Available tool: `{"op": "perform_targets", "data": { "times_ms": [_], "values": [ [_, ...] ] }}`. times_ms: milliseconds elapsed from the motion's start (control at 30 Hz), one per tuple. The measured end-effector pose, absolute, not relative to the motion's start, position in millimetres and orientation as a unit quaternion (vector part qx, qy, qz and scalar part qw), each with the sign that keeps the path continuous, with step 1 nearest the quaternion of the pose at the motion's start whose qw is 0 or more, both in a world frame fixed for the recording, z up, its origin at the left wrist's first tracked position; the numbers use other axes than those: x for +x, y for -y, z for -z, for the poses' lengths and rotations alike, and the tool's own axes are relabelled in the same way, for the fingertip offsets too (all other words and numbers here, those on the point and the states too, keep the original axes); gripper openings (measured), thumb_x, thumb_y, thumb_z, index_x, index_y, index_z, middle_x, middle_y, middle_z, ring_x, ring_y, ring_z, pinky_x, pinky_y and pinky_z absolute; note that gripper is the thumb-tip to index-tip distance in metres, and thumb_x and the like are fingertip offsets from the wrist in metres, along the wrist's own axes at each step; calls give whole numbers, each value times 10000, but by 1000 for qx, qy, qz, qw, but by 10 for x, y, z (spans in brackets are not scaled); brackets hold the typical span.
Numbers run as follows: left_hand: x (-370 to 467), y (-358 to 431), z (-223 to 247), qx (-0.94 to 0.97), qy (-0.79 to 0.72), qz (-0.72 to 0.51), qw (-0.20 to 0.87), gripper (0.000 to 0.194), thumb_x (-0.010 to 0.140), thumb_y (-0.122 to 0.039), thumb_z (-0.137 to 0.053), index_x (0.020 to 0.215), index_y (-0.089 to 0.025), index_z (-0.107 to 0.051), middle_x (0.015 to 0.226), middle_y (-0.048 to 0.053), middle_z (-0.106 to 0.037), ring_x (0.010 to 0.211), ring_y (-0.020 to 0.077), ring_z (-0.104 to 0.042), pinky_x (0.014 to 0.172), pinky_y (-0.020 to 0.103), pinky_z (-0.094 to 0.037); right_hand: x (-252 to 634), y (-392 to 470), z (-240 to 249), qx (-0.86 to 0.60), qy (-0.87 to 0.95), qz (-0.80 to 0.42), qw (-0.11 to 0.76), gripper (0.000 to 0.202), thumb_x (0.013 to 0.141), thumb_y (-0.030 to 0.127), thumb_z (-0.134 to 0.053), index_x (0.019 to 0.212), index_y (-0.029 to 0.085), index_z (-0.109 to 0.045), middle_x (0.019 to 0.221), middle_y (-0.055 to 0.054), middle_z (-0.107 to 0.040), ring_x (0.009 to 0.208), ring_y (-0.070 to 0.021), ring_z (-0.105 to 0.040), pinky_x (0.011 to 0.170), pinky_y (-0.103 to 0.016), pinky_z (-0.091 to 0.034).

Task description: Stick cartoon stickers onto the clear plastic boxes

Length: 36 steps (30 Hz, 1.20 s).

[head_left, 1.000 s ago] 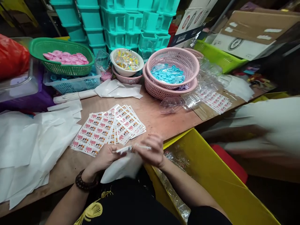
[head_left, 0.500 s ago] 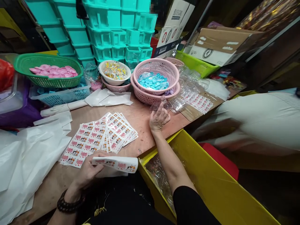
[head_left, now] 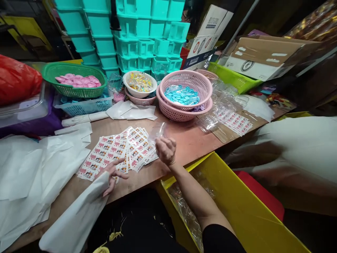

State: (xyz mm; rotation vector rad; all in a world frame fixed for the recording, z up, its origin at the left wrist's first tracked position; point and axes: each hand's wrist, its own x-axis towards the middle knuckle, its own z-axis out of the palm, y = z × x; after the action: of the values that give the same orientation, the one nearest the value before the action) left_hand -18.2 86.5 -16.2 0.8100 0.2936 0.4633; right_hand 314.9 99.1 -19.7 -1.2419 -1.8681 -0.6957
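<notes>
My left hand (head_left: 113, 174) is low over the table's front edge, its fingers spread. A curled sticker sheet (head_left: 76, 214), blank white side up, lies across its wrist and hangs toward my lap; how the fingers grip it is hidden. Beside it, fanned sticker sheets (head_left: 105, 154) with pink and cat-like prints lie on the table. Closed into a pinch, my right hand (head_left: 166, 149) stands at the right end of the fan. A clear plastic piece (head_left: 159, 130), blurred, sticks up from its fingers; its exact kind cannot be made out.
Pink baskets (head_left: 184, 110) with blue pieces stand behind, near a white bowl (head_left: 133, 92) and a green basket (head_left: 47, 75). White paper (head_left: 31, 175) covers the left side. A yellow bin (head_left: 237, 203) adjoins the front edge. At right are clear packages (head_left: 207, 123) and a person's light clothing (head_left: 302, 144).
My right hand has come left from the clear packages with a plastic piece and closed. The sheet at my left hand has swung left over the wrist, and that hand's fingers have spread.
</notes>
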Motion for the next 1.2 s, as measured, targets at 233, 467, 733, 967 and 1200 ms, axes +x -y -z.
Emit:
{"op": "perform_targets", "data": {
  "times_ms": [233,467,733,967,1200],
  "values": [
    [-319,-472,-179,401,-391,-172,810,1037,798,-504,-764,1613,-295,-159,895,100,-787,300,76,-500,340,178,-310,2173,-734,-47,-182,934,51,304,424,1001,199,-439,1406,265,-548,1113,-66,-763,1091,-181,-675,882,-358,-520],
    [-331,-109,-159,410,-509,-265,709,1122,827,-578,-690,1625,-239,23,1014,92,-753,379,62,-476,385,224,-325,1925,-543,-364,-240,871,-262,339,638,976,181,-536,1570,236,-310,1021,-60,-676,934,-190,-623,873,-388,-546],
    [-69,-363,-290,529,-560,-278,574,972,944,-581,-528,1621,-116,-8,841,25,-725,741,186,-642,737,317,-449,2247,-1164,-986,-471,683,-409,378,267,794,457,-763,788,199,-693,895,-36,-625,852,-178,-578,707,-315,-466],
    [-47,-474,-344,554,-559,-287,546,888,936,-564,-539,1606,-107,-176,703,-21,-663,668,178,-609,682,298,-418,1983,-1689,-1044,-462,669,-567,128,341,681,461,-799,711,169,-627,648,23,-607,603,-108,-509,560,-255,-372],
    [-69,-461,-356,570,-553,-277,541,835,955,-518,-521,1611,-132,-179,710,-11,-667,670,195,-606,689,302,-424,1869,-1957,-927,-465,701,-540,34,132,735,279,-724,689,173,-660,649,12,-654,633,-124,-581,631,-270,-457]
  ]
}}
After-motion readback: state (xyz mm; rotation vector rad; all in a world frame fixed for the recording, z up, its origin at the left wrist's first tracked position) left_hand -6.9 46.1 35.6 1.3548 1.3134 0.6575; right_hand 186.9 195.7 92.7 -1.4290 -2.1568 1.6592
